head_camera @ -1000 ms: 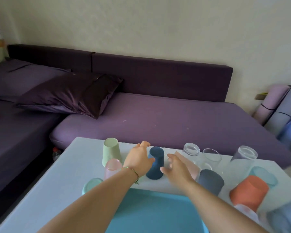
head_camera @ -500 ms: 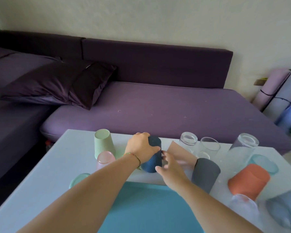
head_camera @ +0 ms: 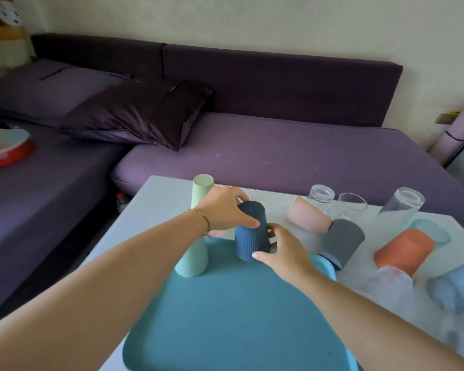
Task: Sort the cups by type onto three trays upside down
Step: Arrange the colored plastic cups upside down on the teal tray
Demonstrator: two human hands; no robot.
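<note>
I see the white table (head_camera: 156, 199) carrying a blue tray (head_camera: 225, 317) at its near side. On the tray's far left stands a mint cup (head_camera: 193, 259), mouth down. The navy ribbed cup (head_camera: 252, 236) is at the tray's far edge, base up and long axis upright. Its rim looks to meet the tray, though I cannot be sure. My left hand (head_camera: 223, 210) curls round its upper half, and my right hand (head_camera: 284, 253) pinches its lower wall between thumb and fingers. To the right, a pink cup (head_camera: 308, 216), a grey cup (head_camera: 342, 241) and an orange cup (head_camera: 403, 250) lie on their sides on the table.
</note>
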